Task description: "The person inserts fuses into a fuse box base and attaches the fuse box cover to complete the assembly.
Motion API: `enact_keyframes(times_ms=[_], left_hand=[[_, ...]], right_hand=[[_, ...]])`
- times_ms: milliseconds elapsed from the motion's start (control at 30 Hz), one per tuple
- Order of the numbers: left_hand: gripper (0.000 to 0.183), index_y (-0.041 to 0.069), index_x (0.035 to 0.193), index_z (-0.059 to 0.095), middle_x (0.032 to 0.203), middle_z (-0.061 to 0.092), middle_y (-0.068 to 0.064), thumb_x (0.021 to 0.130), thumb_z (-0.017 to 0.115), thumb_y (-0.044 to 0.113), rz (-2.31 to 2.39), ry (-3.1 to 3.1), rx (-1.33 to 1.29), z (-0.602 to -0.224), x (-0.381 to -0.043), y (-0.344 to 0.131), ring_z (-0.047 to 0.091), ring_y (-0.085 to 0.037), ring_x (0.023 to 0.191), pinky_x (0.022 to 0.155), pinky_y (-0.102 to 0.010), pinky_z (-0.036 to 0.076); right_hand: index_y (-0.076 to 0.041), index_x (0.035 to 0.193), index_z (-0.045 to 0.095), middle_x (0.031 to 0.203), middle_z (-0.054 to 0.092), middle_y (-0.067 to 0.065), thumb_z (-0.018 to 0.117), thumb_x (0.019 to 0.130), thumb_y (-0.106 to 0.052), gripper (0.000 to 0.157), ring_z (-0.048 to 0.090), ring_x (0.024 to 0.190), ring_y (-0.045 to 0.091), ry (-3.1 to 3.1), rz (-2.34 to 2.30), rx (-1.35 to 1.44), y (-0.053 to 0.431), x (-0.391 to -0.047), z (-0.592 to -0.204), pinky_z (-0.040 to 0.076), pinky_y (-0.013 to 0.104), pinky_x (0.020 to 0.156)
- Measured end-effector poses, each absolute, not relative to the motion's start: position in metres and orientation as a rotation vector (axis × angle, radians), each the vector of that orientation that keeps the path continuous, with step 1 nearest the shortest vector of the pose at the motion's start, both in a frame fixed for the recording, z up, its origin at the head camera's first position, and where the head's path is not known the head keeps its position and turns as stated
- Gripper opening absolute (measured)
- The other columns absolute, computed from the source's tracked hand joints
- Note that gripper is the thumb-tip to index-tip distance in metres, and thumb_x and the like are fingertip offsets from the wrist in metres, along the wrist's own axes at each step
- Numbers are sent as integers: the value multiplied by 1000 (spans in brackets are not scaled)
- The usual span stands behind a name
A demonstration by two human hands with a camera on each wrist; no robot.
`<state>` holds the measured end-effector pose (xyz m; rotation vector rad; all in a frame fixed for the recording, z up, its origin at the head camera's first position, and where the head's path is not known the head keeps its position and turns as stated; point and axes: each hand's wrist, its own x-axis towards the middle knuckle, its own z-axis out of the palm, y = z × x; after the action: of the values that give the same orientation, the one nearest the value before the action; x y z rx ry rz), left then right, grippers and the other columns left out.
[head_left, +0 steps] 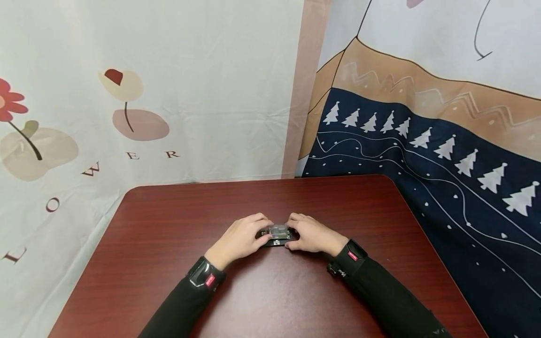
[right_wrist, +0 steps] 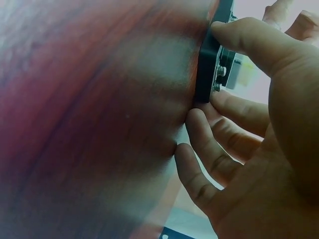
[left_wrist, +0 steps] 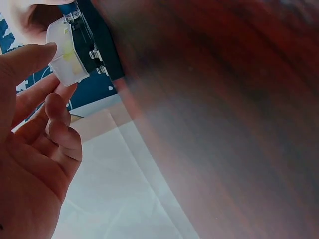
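Observation:
On the table, between both hands, stands a small black terminal block (head_left: 276, 242) with metal screws (right_wrist: 221, 70) at its ends. A clear plastic cover (left_wrist: 64, 57) sits over its top, with something yellowish inside. My left hand (head_left: 241, 238) pinches the cover between thumb and fingers; its other fingers curl loosely. From the opposite end my right hand (head_left: 316, 234) grips the black base (right_wrist: 205, 64), thumb on one side and index finger on the other. Its remaining fingertips rest near the tabletop. In the head view, fingers hide both ends of the block.
The reddish-brown wooden table (head_left: 169, 234) has rounded far corners. Behind it hangs a pale curtain (head_left: 228, 94) with flower prints. A navy and tan curtain (head_left: 380, 141) with white tree shapes hangs along the right side.

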<state>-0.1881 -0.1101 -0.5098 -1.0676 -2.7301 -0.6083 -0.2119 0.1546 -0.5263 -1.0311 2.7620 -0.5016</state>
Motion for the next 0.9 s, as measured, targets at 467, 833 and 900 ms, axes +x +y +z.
enact_keyframes(times_ms=[467,833,900], left_hand=[[33,17,124,76,118,71,6,96,74,35,-560,-2725,-1061,-509,-187,-112,70,-11,101,86,-37,60],[35,18,124,76,120,71,7,96,74,39,-548,-2734,-1052,-505,-185,-114,70,-12,107,88,-39,60],[36,17,125,76,120,71,6,96,74,38,-533,-2730,-1044,-503,-184,-114,70,-13,107,88,-39,61]], right_hand=[[-14,127,72,107,54,-9,79,87,-46,52,52,90,13,2765,-486,-1029,154,-212,-525,46,34,79],[-14,131,70,107,61,-4,78,92,-43,50,60,91,13,2749,-678,-1038,163,-208,-517,52,31,78],[-14,132,71,108,62,-4,77,93,-43,49,61,91,13,2771,-709,-1055,164,-208,-513,54,31,77]])
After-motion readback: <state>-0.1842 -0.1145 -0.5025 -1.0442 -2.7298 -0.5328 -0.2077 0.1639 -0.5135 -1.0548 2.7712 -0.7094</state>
